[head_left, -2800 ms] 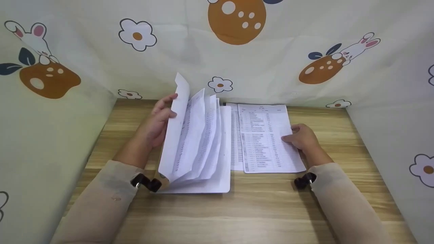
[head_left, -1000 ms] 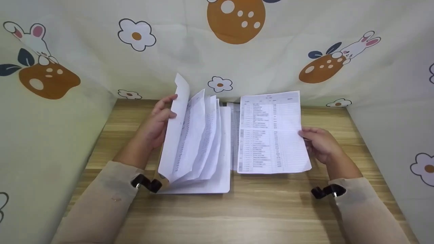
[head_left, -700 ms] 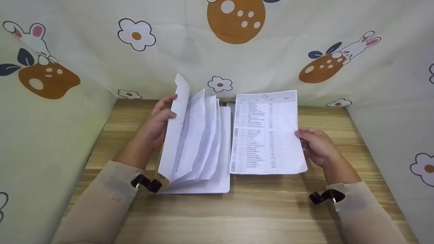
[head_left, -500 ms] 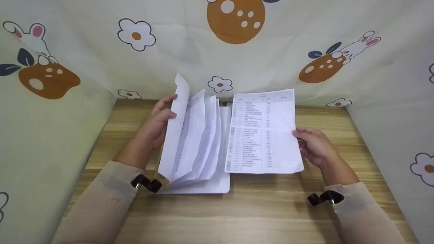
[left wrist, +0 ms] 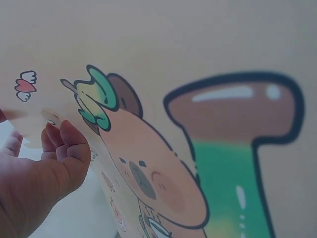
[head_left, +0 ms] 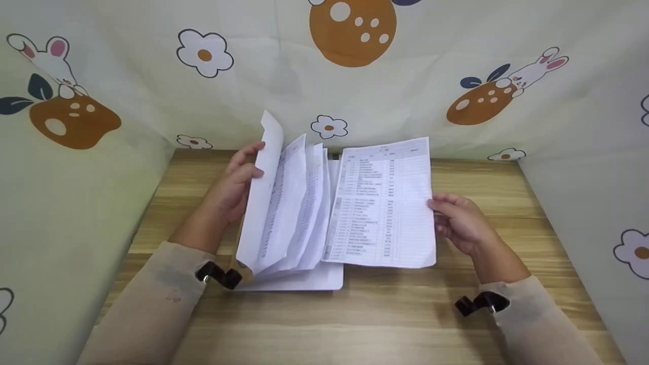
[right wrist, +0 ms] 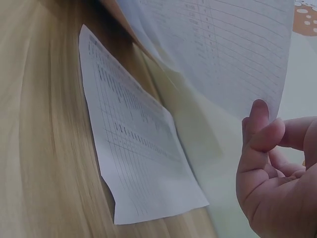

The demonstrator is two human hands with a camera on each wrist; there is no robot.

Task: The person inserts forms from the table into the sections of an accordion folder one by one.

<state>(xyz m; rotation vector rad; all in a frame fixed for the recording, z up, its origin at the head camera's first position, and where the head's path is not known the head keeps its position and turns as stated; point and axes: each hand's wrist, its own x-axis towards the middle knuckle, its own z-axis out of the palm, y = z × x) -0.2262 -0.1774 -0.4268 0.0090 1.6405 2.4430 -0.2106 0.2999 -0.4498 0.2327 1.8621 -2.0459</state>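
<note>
My left hand (head_left: 233, 187) holds up the front cover and upper pages of a folder (head_left: 324, 281), whose loose printed pages fan apart. The left wrist view shows the cover's cartoon outside (left wrist: 148, 163), with the fingers (left wrist: 67, 144) bent at its edge. Between thumb and fingers my right hand (head_left: 461, 220) pinches the right edge of a printed sheet (head_left: 413, 228). That sheet is raised and tilted, its left edge overlapping the folder's right side in the head view. In the right wrist view another printed sheet (right wrist: 133, 158) lies flat on the table below it.
A wood-grain table (head_left: 385, 324) carries everything. Curtain-like walls (head_left: 284, 66) printed with flowers, rabbits and oranges rise at the back and both sides. Each sleeve (head_left: 537, 314) has a small black camera mount at the wrist.
My right hand has lifted the printed sheet from the table and carried it left, so its left edge now overlaps the folder. The left hand and the raised cover have stayed in place.
</note>
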